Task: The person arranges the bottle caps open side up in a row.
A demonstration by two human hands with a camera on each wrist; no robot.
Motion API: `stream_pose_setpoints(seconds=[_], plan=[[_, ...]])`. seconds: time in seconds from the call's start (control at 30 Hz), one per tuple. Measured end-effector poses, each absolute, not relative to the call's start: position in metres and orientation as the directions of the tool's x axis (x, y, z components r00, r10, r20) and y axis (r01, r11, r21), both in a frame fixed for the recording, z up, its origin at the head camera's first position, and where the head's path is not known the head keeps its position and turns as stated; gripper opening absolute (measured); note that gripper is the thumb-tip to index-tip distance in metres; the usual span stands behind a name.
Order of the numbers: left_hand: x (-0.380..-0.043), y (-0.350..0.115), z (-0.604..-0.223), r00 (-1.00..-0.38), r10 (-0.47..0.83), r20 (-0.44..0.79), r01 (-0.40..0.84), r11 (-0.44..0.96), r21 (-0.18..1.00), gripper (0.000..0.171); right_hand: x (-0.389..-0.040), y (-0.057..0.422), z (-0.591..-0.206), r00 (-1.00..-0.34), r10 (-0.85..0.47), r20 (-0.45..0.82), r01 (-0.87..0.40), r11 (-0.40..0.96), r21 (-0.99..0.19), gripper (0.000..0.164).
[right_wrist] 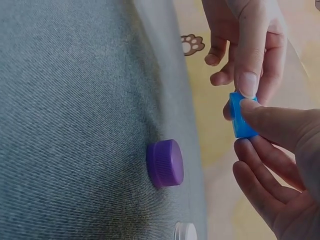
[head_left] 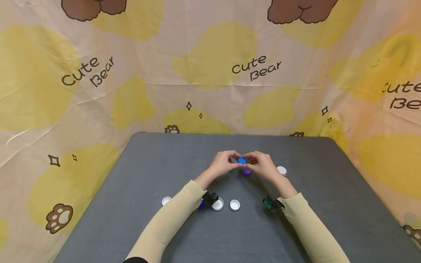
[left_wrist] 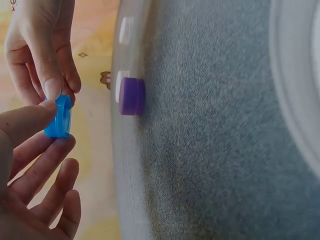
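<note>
A light blue bottle cap (head_left: 242,160) is held above the grey table, pinched from both sides by my two hands. My left hand (head_left: 221,163) grips its left edge between thumb and fingers, and my right hand (head_left: 264,165) grips the right edge. The left wrist view shows the blue cap (left_wrist: 60,117) tilted on its side, its hollow facing right. Beneath the hands, a purple bottle cap (head_left: 247,172) with a ridged side rests on the table; the right wrist view shows this purple cap (right_wrist: 165,163) apart from the fingers.
A white cap (head_left: 281,170) lies beyond my right wrist. Nearer, white caps (head_left: 235,205) lie in a rough row with a dark blue cap (head_left: 201,206), partly hidden by my left wrist. The grey table (head_left: 164,157) ends at a patterned cloth (head_left: 210,98).
</note>
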State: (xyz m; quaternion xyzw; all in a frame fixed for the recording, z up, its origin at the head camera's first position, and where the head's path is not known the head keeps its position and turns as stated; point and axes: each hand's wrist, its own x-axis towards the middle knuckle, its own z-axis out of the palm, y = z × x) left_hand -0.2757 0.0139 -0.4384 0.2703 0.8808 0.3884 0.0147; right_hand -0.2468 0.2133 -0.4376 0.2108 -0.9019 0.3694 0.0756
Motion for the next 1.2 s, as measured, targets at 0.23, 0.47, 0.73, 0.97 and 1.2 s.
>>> stream_pose_setpoints(seconds=[0.23,0.47,0.73,0.97,1.2], plan=[[-0.264,0.012,-0.438,-0.839,0.505,0.201,0.485,0.528,0.697,0.027,-0.233,0.213,-0.434,-0.893,-0.326,0.31,-0.45,0.623,-0.64,0.031],[-0.256,0.01,-0.437,-0.832,0.518,0.196,0.481,0.501,0.719,0.026,-0.224,0.214,-0.433,-0.895,-0.324,0.307,-0.445,0.611,-0.654,0.028],[-0.253,0.008,-0.44,-0.822,0.541,0.18,0.471,0.466,0.749,0.026,-0.215,0.215,-0.435,-0.887,-0.335,0.319,-0.461,0.597,-0.657,0.029],[-0.249,0.008,-0.443,-0.812,0.558,0.17,0.476,0.464,0.747,0.025,-0.209,0.217,-0.439,-0.875,-0.349,0.335,-0.483,0.591,-0.646,0.028],[-0.246,0.009,-0.445,-0.819,0.553,0.153,0.447,0.447,0.775,0.027,-0.205,0.219,-0.441,-0.865,-0.342,0.366,-0.501,0.576,-0.646,0.023]])
